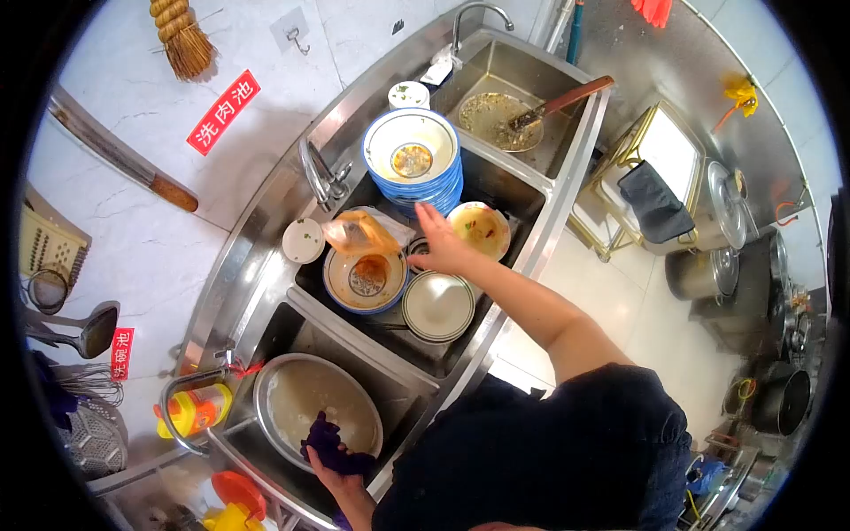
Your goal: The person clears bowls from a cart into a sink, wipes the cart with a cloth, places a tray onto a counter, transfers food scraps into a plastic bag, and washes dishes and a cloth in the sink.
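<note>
My left hand [341, 485] is closed around a dark purple cloth [332, 447] over a large metal basin [288, 394] of cloudy water. My right hand [443, 243] reaches over the middle sink with its fingers apart and nothing visible in them. Just beyond its fingertips rises a tall stack of blue-rimmed bowls [416, 164], the top one stained inside. Beside the hand sit a food-stained bowl [482, 232], a stack of small plates [438, 305] and another soiled bowl [363, 281]. A crumpled plastic bag [363, 232] lies by that bowl. Whether my fingers touch any dish, I cannot tell.
The far sink [567, 146] holds food scraps and a wooden-handled brush [562, 97]. Faucets [320, 181] stand along the wall side. A small white bowl [304, 241] rests on the ledge. A yellow bottle [199, 410] stands near the basin. Pots [704, 273] line the right.
</note>
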`<action>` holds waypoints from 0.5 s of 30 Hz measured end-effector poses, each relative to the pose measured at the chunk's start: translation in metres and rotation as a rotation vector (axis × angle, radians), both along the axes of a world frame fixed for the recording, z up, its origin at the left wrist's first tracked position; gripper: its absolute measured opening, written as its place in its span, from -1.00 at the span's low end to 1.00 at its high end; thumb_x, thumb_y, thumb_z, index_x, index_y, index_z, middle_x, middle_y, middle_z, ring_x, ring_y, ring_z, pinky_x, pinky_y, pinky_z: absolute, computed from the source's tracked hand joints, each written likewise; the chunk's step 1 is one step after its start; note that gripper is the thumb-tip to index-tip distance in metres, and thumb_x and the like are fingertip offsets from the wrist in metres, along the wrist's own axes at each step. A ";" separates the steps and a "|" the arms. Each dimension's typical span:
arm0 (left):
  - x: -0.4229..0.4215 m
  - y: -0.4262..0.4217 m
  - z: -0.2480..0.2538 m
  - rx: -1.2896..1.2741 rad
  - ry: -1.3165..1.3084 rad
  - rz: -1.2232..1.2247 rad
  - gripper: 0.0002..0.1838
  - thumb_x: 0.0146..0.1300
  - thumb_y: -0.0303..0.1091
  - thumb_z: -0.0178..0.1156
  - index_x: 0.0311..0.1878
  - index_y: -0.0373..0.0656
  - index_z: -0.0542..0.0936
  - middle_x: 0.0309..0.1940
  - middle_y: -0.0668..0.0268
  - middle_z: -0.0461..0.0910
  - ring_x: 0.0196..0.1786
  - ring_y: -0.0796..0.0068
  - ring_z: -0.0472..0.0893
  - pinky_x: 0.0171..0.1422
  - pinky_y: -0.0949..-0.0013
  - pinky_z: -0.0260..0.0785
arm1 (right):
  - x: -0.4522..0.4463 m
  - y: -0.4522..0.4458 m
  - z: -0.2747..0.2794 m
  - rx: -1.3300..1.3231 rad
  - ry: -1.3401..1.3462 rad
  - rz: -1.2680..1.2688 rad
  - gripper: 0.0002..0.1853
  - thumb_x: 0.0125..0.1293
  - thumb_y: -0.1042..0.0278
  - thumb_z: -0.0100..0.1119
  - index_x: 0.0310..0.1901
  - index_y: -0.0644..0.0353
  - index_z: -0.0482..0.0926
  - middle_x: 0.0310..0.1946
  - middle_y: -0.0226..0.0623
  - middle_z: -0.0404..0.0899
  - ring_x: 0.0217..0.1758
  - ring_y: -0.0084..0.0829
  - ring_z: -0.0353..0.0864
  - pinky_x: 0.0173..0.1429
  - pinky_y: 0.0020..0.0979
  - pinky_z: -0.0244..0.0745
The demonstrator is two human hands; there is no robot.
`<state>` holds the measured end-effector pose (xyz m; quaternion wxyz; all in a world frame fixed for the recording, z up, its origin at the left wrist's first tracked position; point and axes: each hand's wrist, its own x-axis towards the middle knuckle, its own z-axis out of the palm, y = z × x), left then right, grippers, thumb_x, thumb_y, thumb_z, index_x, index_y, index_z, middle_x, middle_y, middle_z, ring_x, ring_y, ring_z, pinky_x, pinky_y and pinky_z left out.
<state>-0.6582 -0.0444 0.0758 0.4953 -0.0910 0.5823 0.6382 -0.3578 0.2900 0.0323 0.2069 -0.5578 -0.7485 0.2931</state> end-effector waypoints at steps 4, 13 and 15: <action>-0.017 -0.016 -0.019 0.027 0.030 -0.030 -0.51 0.35 0.05 -0.14 0.10 -0.12 0.45 -0.17 0.33 0.57 -0.47 0.56 0.46 -0.50 0.53 0.30 | 0.035 -0.003 -0.077 -0.156 -0.395 -0.002 -0.38 0.07 0.13 0.26 0.13 0.29 0.35 0.12 0.10 0.35 0.14 0.00 0.39 0.11 -0.13 0.41; -0.001 -0.035 -0.019 0.031 -0.081 0.113 -0.52 0.34 0.00 -0.12 0.13 -0.14 0.43 -0.14 0.25 0.55 -0.42 0.50 0.48 -0.46 0.48 0.35 | 0.049 -0.020 -0.178 -0.442 -0.713 0.176 -0.54 0.11 0.15 0.10 0.00 0.25 0.49 -0.08 0.04 0.55 0.01 -0.05 0.54 0.09 -0.16 0.40; -0.002 -0.039 -0.020 0.061 -0.098 0.097 -0.53 0.34 -0.01 -0.11 0.13 -0.14 0.42 -0.15 0.25 0.55 -0.41 0.49 0.48 -0.45 0.46 0.35 | 0.048 -0.018 -0.187 -0.405 -0.723 0.163 -0.60 0.10 0.26 0.04 -0.02 0.25 0.50 -0.10 0.04 0.56 -0.02 -0.04 0.55 0.07 -0.15 0.42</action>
